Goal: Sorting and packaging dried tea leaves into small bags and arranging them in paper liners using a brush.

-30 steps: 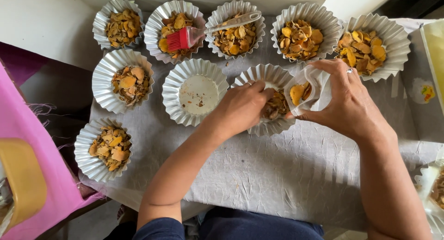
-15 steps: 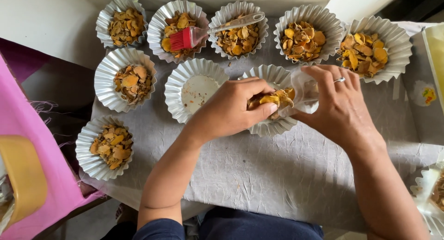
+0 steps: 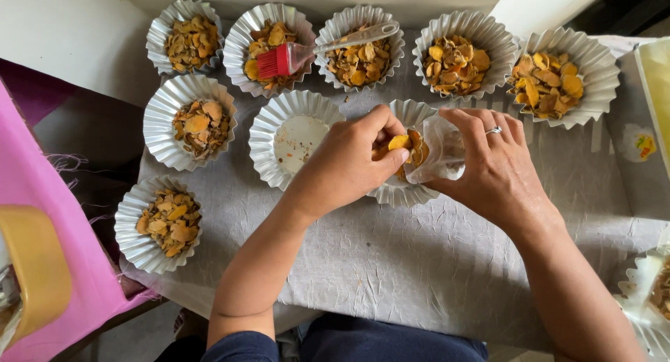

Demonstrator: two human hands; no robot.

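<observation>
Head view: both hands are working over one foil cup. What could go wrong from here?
1. The left hand pinches orange chips at the mouth of a clear bag held by the right hand; chips could miss the foil cup and land on the grey cloth.
2. The red brush lies loosely across two filled cups and might roll off.

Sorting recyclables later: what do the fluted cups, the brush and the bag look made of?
Fluted cups: thin shiny foil, by the silvery crimped walls. Brush: red bristles, likely silicone; clear handle, probably plastic. Bag, held by the right hand: thin translucent plastic film, crinkled.
</observation>
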